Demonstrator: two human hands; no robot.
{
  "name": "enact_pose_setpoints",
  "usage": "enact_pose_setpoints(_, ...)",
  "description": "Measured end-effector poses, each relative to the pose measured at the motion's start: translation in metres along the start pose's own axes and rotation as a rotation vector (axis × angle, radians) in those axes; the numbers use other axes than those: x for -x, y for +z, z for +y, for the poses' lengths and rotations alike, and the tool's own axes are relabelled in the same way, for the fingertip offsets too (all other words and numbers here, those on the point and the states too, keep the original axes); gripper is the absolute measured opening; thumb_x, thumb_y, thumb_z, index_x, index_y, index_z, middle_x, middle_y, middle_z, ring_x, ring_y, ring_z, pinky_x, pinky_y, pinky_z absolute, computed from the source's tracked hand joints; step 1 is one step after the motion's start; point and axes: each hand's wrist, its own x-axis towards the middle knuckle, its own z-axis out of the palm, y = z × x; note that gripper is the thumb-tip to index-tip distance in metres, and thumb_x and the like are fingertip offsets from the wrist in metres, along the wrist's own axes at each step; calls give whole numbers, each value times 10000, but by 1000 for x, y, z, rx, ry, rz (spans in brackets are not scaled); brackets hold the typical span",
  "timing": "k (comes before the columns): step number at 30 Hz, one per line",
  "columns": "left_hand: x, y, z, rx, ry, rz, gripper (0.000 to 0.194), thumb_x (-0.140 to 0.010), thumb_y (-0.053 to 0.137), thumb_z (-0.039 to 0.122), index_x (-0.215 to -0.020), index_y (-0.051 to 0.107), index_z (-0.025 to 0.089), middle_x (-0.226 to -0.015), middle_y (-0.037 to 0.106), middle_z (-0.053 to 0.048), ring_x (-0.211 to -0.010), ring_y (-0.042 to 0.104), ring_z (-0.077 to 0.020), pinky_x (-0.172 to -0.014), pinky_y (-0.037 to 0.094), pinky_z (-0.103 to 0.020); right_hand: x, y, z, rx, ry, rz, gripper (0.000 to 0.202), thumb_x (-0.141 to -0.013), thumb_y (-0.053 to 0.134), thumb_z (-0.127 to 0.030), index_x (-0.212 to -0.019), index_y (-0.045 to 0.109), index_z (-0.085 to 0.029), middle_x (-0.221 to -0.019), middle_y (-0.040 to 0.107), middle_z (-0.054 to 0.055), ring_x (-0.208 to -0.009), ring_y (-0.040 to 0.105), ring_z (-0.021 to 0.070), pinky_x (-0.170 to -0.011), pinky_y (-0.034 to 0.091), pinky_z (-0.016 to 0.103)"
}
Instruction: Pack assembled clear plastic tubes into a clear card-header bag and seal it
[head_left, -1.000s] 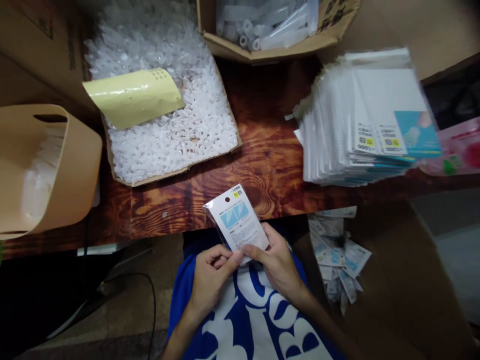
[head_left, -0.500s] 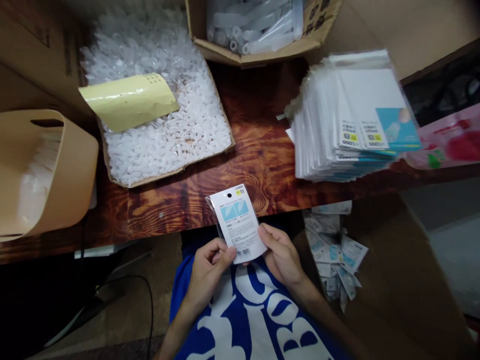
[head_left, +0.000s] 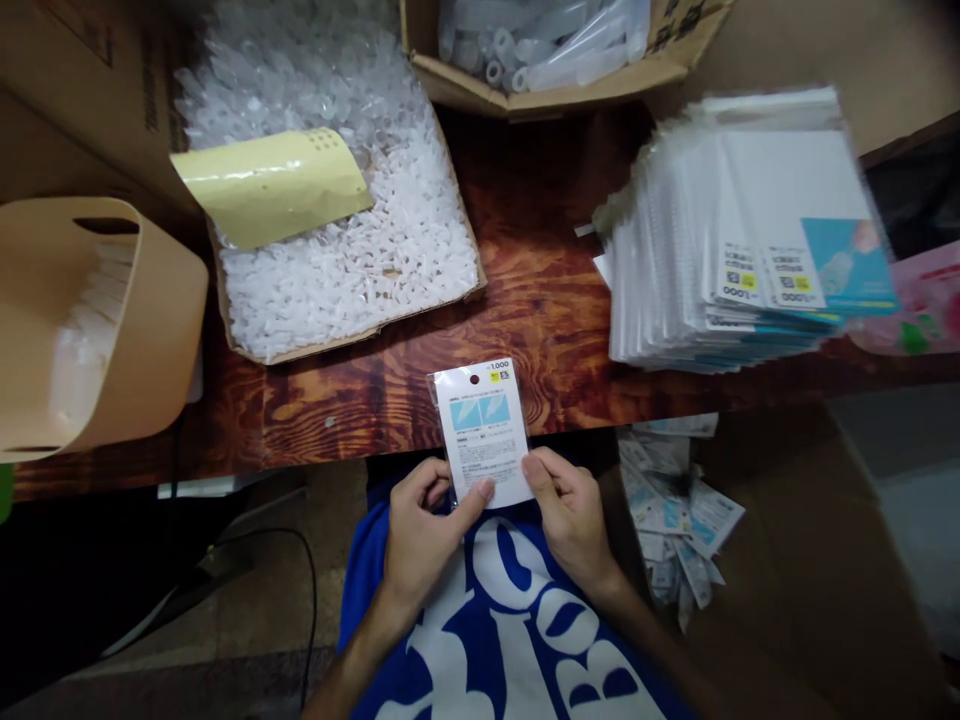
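Both hands low in the centre of the frame, left hand (head_left: 424, 530) and right hand (head_left: 571, 515), pinching the bottom edge of a small clear-sleeved packet (head_left: 484, 432) with a white printed card, held upright over the near edge of the wooden table (head_left: 540, 320). Stack of similar packets (head_left: 742, 250) at upper right; cardboard tray of white plastic pieces (head_left: 352, 250) at upper left, yellow sheet (head_left: 270, 185) lying on it; beige tub (head_left: 90, 330) at far left.
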Motion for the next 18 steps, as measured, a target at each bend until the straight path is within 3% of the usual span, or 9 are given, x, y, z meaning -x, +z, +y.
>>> enact_pose_setpoints(2, -2, -3, 4, 16, -27, -6, 235, -803, 767, 383, -781, 695, 160, -690, 620, 1, -605, 500, -111, -593, 406, -226, 0, 0, 1, -36, 6, -4, 385, -1009, 503, -426, -762, 653, -173, -609, 614, -3, -531, 545, 122, -489, 376, 216)
enact_pose_setpoints(5, -4, -9, 7, 50, -74, -5, 300, -806, 759, 410, -684, 670, 151, -548, 410, 57, -524, 335, -75, -528, 303, -210, -2, -1, 6, -109, 41, -13, 386, -1005, 516, -435, -750, 646, -176, -623, 618, 1, -549, 554, 129, -507, 398, 219)
enact_pose_setpoints(8, -7, -16, 5, 119, -118, -62, 348, -778, 785, 433, -644, 647, 144, -540, 321, 71, -524, 287, -67, -532, 273, -205, -3, 1, 12, -212, 73, -31, 376, -996, 545, -442, -749, 642, -175, -623, 590, -4, -554, 519, 122, -509, 384, 221)
enact_pose_setpoints(11, -9, -23, -1, 267, -204, -181, 415, -693, 849, 460, -595, 601, 141, -529, 361, 66, -512, 305, -62, -529, 276, -201, -2, 5, 17, -398, 128, -45, 372, -973, 587, -455, -735, 628, -172, -640, 568, -8, -563, 491, 114, -502, 383, 216)
enact_pose_setpoints(15, -10, -25, -6, 492, -335, -348, 527, -567, 903, 526, -559, 534, 149, -568, 549, 1, -529, 458, -100, -552, 358, -227, -2, 11, 15, -640, 295, -136, 410, -919, 630, -535, -717, 603, -178, -630, 572, -3, -526, 510, 128, -453, 438, 232)
enact_pose_setpoints(18, -9, -19, -7, 431, -327, -410, 525, -601, 880, 553, -558, 550, 147, -536, 545, 6, -496, 437, -90, -533, 349, -226, -6, 5, 8, -641, 314, -119, 426, -906, 618, -594, -802, 643, -182, -690, 642, 20, -599, 599, 148, -548, 525, 254)
